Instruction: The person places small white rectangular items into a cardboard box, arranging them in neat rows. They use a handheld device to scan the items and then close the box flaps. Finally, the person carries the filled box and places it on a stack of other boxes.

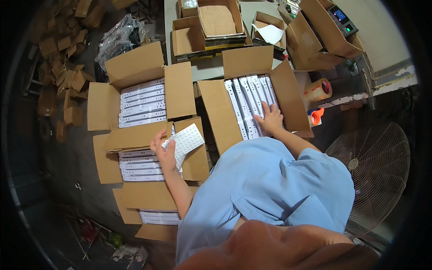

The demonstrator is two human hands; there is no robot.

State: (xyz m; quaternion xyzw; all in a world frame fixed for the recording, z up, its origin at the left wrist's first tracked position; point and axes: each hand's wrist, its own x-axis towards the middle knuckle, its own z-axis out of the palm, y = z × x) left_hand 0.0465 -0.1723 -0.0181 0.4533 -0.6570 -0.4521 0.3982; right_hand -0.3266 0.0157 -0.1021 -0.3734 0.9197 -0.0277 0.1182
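Note:
My left hand (166,156) holds a white sheet (186,139) with a small repeated print, pinched by the thumb. It hovers over the open cartons on the left. Below it, white perforated metal rails (141,172), possibly drawer slides, lie stacked in a carton (106,165). My right hand (271,118) rests with fingers spread on similar rails (243,104) packed side by side in the open carton (216,114) before me. Nothing is visibly gripped in that hand, though its palm side is hidden.
Two more rail-filled cartons (101,106) (148,195) stand open at left. Shallow boxes (187,38) and a small box with a printed sheet (270,33) sit on the table. Tape roll (317,90), orange tape dispenser (315,117) and a large fan (371,168) are at right.

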